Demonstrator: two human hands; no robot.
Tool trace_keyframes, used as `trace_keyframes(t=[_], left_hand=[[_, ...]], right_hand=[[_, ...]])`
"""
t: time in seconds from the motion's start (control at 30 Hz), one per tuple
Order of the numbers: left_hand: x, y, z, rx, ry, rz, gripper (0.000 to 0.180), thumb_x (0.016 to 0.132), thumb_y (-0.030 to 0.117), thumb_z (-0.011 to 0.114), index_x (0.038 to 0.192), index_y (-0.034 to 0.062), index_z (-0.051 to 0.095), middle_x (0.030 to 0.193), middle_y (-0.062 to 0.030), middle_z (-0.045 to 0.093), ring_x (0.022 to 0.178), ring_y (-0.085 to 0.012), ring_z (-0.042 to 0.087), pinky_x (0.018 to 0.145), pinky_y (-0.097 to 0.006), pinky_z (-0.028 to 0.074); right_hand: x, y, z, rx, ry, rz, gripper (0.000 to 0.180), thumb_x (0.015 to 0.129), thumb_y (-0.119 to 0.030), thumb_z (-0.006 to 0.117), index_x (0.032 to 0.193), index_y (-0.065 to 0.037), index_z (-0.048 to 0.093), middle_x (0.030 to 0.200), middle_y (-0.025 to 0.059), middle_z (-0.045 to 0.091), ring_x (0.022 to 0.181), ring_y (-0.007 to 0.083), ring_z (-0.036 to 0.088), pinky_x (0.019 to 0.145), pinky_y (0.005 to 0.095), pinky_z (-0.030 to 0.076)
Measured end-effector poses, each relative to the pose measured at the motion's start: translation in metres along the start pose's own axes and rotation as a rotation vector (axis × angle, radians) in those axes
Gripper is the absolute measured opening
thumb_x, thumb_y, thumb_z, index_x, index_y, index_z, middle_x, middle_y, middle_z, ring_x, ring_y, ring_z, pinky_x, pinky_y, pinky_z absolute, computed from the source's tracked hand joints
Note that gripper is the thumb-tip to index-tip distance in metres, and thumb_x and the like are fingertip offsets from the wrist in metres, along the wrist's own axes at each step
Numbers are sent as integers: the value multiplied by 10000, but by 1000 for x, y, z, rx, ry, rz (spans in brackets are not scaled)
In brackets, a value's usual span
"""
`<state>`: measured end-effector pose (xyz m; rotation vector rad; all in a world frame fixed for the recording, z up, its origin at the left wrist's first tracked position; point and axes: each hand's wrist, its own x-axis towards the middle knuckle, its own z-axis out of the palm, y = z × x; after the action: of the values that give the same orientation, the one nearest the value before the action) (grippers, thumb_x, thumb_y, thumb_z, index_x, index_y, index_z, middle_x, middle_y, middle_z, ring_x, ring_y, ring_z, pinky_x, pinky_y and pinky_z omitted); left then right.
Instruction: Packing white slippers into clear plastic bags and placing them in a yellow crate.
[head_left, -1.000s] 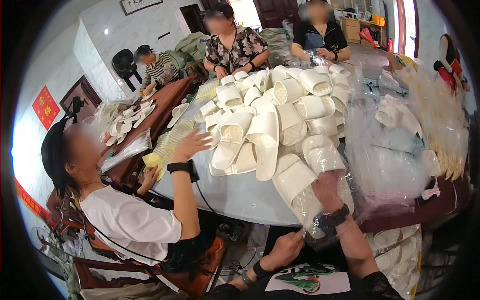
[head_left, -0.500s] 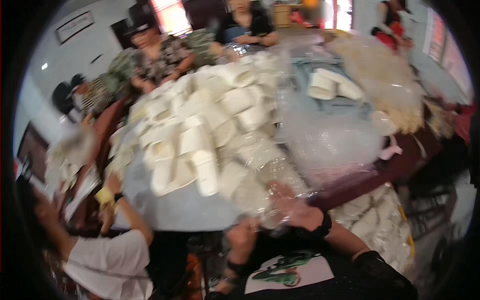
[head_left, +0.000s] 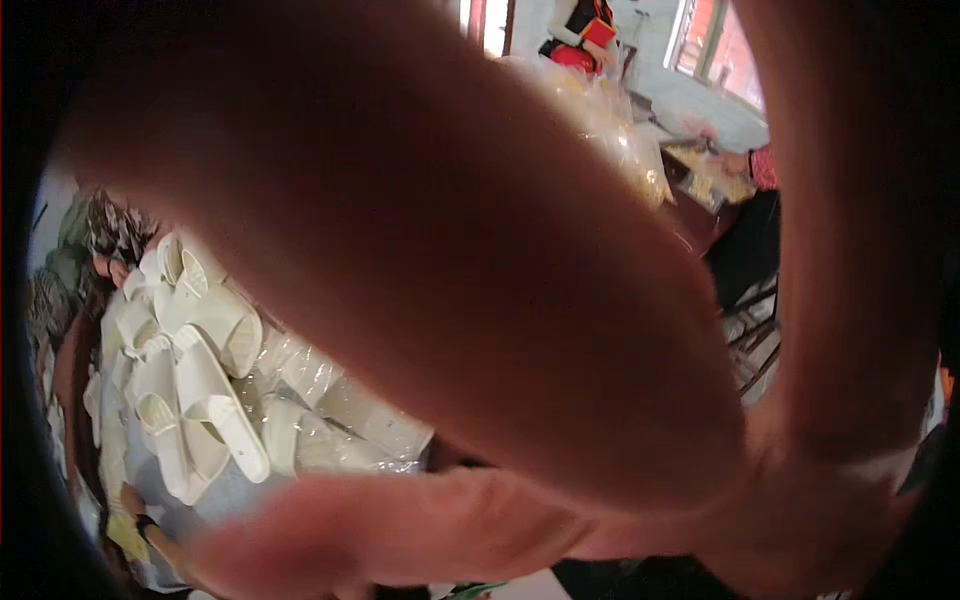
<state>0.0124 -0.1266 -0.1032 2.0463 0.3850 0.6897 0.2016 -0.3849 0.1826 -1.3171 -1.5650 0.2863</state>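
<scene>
A hand, which looks like my right hand [head_left: 780, 520], is raised very close to the view. Its blurred fingers spread apart and cover most of the middle and right. Nothing shows between them. My left hand is not in view. Past the fingers, at the left, white slippers [head_left: 215, 395] lie heaped on the table. Beside them, clear plastic bags [head_left: 350, 410] with pale slippers inside lie partly behind my hand.
Along the left edge, a co-worker's forearm [head_left: 165, 550] reaches toward the table [head_left: 275, 495]. A person in red and black [head_left: 585, 35] stands at the back near a window [head_left: 715, 50]. Bulging clear plastic bags [head_left: 625, 130] show beyond my fingers.
Both my hands were low at the table edge by the clear bags. One has come up close, blocking much of the scene, and the view has turned right.
</scene>
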Motion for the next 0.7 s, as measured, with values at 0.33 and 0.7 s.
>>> trace_keyframes(t=[0.33, 0.7], left_hand=[[-36, 48, -51, 176, -99, -424, 836, 776, 226, 764, 1416, 7, 273, 1209, -163, 516, 1089, -222, 498, 951, -353, 428], [15, 66, -24, 507, -61, 111, 505, 931, 220, 396, 1398, 28, 380, 1498, -225, 245, 1406, -418, 140, 1109, -517, 84]], right_hand=[[47, 57, 7, 195, -264, -342, 460, 900, -165, 558, 1280, 70, 448, 1162, 245, 572, 981, 329, 621, 738, 406, 540], [-29, 153, 130, -871, -554, -86, 388, 924, -235, 483, 1152, 73, 550, 1193, 266, 550, 1160, 362, 516, 998, 398, 399]])
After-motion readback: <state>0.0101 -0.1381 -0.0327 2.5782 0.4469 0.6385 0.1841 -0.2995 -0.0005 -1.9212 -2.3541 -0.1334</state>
